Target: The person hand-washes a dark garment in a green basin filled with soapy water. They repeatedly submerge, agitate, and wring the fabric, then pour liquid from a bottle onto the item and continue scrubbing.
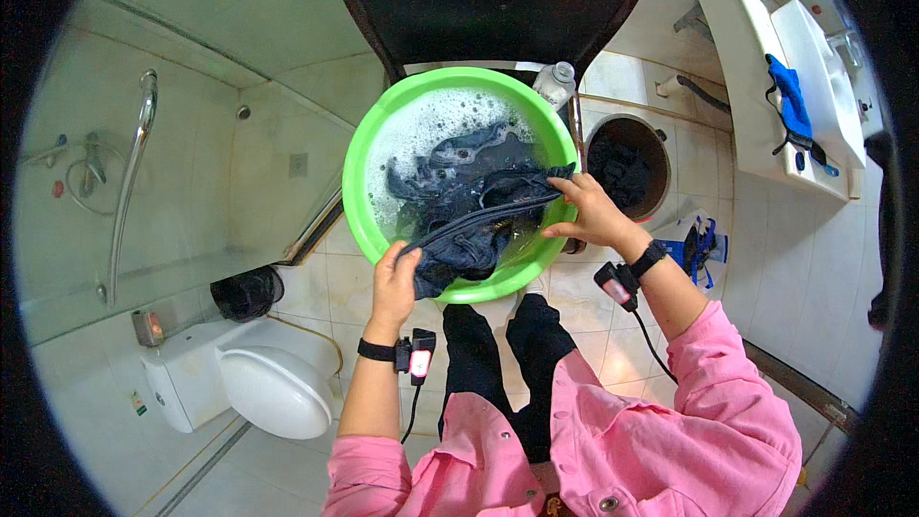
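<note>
A round green plastic basin [355,179] holds sudsy water and dark wet cloth [467,147]. Stretched across its near side is a dark wet garment [481,219] with a seam or band along its upper edge. My left hand [393,280] grips one end of this garment at the basin's near left rim, thumb on top. At the right rim, my right hand [592,212] pinches the other end between thumb and fingers, its thumb lower and apart from the index finger. The garment's lower part hangs against the basin's near wall and partly in the water.
The basin rests on a dark chair [488,0], beside a clear bottle [554,85]. A brown bucket [664,172] with dark contents stands right, near a bag [693,248]. Left are a glass partition [179,158], a black mesh bin [248,293] and a toilet [276,391]; a washbasin [811,50] is at upper right.
</note>
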A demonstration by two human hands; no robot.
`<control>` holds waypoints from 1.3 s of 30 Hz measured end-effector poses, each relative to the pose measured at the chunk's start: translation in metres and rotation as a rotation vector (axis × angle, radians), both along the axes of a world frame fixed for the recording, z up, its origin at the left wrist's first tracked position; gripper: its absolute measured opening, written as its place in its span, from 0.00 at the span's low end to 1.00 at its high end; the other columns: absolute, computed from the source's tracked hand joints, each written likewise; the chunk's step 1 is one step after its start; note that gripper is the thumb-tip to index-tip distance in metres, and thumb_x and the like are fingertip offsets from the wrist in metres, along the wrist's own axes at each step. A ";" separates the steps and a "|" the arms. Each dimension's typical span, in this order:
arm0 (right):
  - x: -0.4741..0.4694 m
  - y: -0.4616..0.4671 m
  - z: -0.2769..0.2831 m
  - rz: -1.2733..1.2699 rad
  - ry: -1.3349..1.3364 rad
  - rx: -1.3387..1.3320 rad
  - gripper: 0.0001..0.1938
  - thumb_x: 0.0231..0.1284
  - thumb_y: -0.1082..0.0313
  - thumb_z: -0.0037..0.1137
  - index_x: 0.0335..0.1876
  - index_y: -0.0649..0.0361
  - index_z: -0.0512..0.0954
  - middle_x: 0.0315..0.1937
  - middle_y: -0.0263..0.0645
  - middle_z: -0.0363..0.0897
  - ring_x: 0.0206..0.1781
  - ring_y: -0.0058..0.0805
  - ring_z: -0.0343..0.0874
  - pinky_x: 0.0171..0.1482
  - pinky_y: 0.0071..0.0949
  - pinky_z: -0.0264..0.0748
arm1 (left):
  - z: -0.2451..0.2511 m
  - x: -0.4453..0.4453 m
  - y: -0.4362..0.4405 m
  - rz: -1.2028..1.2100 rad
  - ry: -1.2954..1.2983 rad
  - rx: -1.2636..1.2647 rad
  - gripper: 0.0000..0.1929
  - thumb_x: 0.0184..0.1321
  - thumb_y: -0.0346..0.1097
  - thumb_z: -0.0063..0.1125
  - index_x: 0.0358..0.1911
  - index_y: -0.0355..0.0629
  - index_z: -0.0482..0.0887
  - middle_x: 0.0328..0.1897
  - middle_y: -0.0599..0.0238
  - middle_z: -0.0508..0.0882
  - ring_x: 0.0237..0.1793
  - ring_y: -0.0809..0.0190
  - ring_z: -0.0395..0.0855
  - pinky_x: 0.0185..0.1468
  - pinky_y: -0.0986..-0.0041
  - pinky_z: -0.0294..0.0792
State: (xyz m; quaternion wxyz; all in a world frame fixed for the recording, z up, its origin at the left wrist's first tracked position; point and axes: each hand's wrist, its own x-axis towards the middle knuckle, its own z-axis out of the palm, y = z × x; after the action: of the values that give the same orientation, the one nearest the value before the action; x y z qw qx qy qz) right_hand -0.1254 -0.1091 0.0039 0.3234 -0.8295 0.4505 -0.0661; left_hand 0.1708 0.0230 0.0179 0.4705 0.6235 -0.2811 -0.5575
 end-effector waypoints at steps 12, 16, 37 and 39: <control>0.052 -0.002 0.009 -0.136 -0.846 0.907 0.09 0.59 0.67 0.45 0.32 0.63 0.77 0.48 0.32 0.76 0.49 0.17 0.69 0.55 0.18 0.62 | -0.006 0.006 -0.019 0.478 0.795 0.116 0.30 0.60 0.58 0.41 0.57 0.42 0.68 0.57 0.56 0.74 0.56 0.51 0.71 0.60 0.58 0.61; 0.107 0.026 0.010 -0.167 -0.675 0.530 0.14 0.59 0.62 0.49 0.39 0.68 0.75 0.35 0.43 0.77 0.40 0.33 0.75 0.44 0.29 0.69 | -0.029 -0.032 -0.038 0.409 0.716 0.237 0.30 0.57 0.63 0.47 0.48 0.42 0.71 0.45 0.63 0.77 0.46 0.60 0.76 0.52 0.66 0.68; 0.112 0.035 -0.011 -0.319 -0.508 0.214 0.17 0.56 0.58 0.55 0.24 0.66 0.69 0.21 0.52 0.69 0.25 0.47 0.71 0.30 0.39 0.67 | -0.026 -0.050 -0.031 0.173 0.731 0.304 0.16 0.64 0.43 0.46 0.49 0.42 0.74 0.47 0.62 0.79 0.45 0.59 0.79 0.49 0.67 0.72; 0.096 0.012 -0.013 -0.501 -0.514 0.501 0.18 0.56 0.53 0.56 0.30 0.65 0.73 0.25 0.39 0.73 0.32 0.23 0.70 0.36 0.29 0.68 | -0.015 -0.049 -0.028 0.124 0.871 0.155 0.17 0.63 0.41 0.49 0.51 0.38 0.73 0.50 0.60 0.79 0.48 0.59 0.78 0.53 0.67 0.71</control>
State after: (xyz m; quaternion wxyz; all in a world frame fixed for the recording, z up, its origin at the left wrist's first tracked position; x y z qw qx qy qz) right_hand -0.0290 -0.0969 -0.0088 0.5902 -0.5471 0.5448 -0.2356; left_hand 0.1220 -0.0045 0.0032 0.5296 0.3797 0.0236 -0.7582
